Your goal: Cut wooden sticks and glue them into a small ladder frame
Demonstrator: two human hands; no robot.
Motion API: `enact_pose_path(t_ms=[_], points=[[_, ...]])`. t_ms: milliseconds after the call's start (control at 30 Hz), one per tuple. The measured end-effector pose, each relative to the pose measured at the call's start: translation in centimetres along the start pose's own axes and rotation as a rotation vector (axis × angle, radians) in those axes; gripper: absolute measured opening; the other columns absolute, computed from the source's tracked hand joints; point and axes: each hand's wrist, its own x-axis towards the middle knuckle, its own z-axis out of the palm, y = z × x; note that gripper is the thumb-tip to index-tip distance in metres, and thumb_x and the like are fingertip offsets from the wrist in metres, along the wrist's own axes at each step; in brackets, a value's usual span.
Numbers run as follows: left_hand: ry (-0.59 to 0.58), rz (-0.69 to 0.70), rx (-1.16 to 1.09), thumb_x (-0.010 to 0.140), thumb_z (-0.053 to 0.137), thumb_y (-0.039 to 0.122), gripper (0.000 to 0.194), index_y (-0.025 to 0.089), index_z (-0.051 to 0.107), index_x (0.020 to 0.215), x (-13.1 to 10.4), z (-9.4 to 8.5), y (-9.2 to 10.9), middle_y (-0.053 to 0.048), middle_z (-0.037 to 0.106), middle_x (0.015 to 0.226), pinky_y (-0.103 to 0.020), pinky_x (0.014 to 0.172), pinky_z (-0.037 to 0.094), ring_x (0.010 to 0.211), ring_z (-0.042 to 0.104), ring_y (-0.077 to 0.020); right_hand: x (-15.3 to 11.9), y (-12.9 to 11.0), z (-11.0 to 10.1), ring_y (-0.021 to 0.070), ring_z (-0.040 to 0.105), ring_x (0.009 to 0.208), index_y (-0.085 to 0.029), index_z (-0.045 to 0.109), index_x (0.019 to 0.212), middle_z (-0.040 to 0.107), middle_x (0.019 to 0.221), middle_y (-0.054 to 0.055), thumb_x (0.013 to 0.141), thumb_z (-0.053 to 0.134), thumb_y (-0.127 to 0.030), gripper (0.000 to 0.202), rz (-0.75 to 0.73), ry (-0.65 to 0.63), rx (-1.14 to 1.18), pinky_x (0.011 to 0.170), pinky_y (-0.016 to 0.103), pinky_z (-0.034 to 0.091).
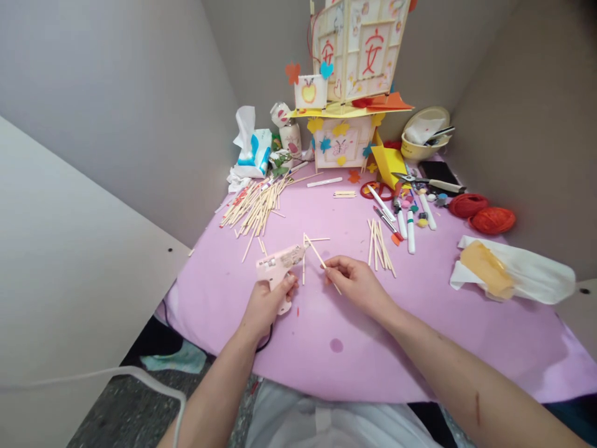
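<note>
My left hand is wrapped round the handle of a pale pink glue gun, whose nozzle points right. In my right hand a thin wooden stick is pinched between thumb and fingers, slanting up to the left. Its far end is close to the nozzle; whether they touch I cannot tell. Just beyond the nozzle, another stick lies crosswise on the pink cloth, and an upright-running stick lies between my hands.
A large stick pile lies back left, a smaller bunch at right. Behind stands a decorated paper lantern structure. Pliers, markers, red yarn and a white plastic bag lie on the right.
</note>
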Motion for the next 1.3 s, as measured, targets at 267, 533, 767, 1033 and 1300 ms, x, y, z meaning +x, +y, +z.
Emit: enact_pose_path(t_ms=[267,533,767,1033,1300], points=[[0.002,0.016,-0.001,0.077,0.061,0.043,0.031,0.012,0.061,0.071,0.12,0.04,0.04,0.001,0.053,0.058,-0.018,0.048,0.033,0.052,0.046,-0.0082,0.07,0.24,0.01,0.0131,0.058,0.066,-0.019,0.063,0.089,0.065,0.07,-0.001,0.083,0.051,-0.03,0.017,-0.015,-0.007,0.001,0.063,0.025,0.041],[0.002,0.02,0.015,0.078,0.06,0.043,0.031,0.012,0.061,0.071,0.08,0.04,0.12,0.0,0.053,0.057,-0.019,0.049,0.033,0.052,0.046,-0.0089,0.03,0.06,-0.04,0.0134,0.057,0.066,-0.018,0.063,0.089,0.065,0.07,0.0,0.083,0.051,-0.031,0.018,-0.013,-0.014,-0.005,0.062,0.025,0.04],[0.011,0.022,0.021,0.077,0.06,0.043,0.031,0.013,0.061,0.069,0.1,0.07,0.16,0.0,0.054,0.058,-0.02,0.051,0.035,0.053,0.047,-0.0098,0.09,0.33,0.02,0.0143,0.058,0.067,-0.018,0.062,0.09,0.065,0.071,0.0,0.084,0.05,-0.033,0.02,-0.025,-0.019,-0.001,0.064,0.026,0.041],[0.009,0.015,0.046,0.079,0.059,0.044,0.032,0.013,0.06,0.07,0.11,0.07,0.03,0.0,0.054,0.059,-0.02,0.051,0.035,0.054,0.047,-0.0091,-0.09,-0.06,-0.04,0.0133,0.057,0.065,-0.018,0.063,0.088,0.065,0.069,0.0,0.084,0.051,-0.031,0.018,-0.008,-0.017,-0.01,0.062,0.025,0.04],[0.009,0.009,0.028,0.077,0.06,0.044,0.032,0.013,0.06,0.069,0.09,0.02,0.1,-0.001,0.056,0.06,-0.021,0.052,0.036,0.053,0.047,-0.0101,-0.04,-0.07,0.08,0.0135,0.058,0.066,-0.018,0.062,0.088,0.064,0.069,-0.001,0.083,0.051,-0.031,0.018,-0.011,-0.012,0.006,0.062,0.025,0.041]])
